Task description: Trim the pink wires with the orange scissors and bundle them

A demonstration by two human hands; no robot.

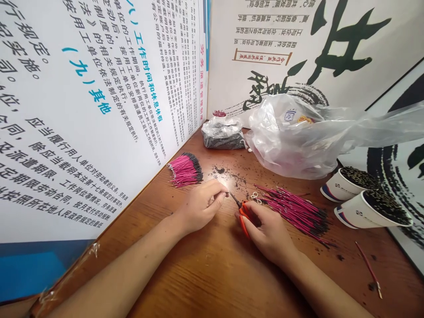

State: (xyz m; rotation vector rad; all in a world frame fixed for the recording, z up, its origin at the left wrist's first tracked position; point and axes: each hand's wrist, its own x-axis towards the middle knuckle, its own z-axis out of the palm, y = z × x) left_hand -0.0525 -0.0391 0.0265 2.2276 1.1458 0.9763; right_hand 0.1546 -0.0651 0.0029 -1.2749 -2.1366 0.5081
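My right hand (270, 229) grips a pair of scissors (244, 218) with orange handles, its dark tips pointing up and left. Just beyond those tips, my left hand (203, 205) is pinched closed at the fingertips; whatever sits between them is too small to make out. A pile of magenta wires (293, 210) with black ends lies to the right of the scissors. Farther back on the left rests a neater bundle of magenta wires (185, 169), black ends facing right. A small pale loop of string (255, 198) lies near the scissors.
Two paper cups (354, 212) filled with small dark pieces stand at the right. Behind are a large clear plastic bag (294, 141) and a smaller bag of black pieces (223, 134). Dark crumbs (232, 174) litter the wooden table (205, 278). A single wire (369, 269) lies front right. Printed panels (109, 88) enclose the table.
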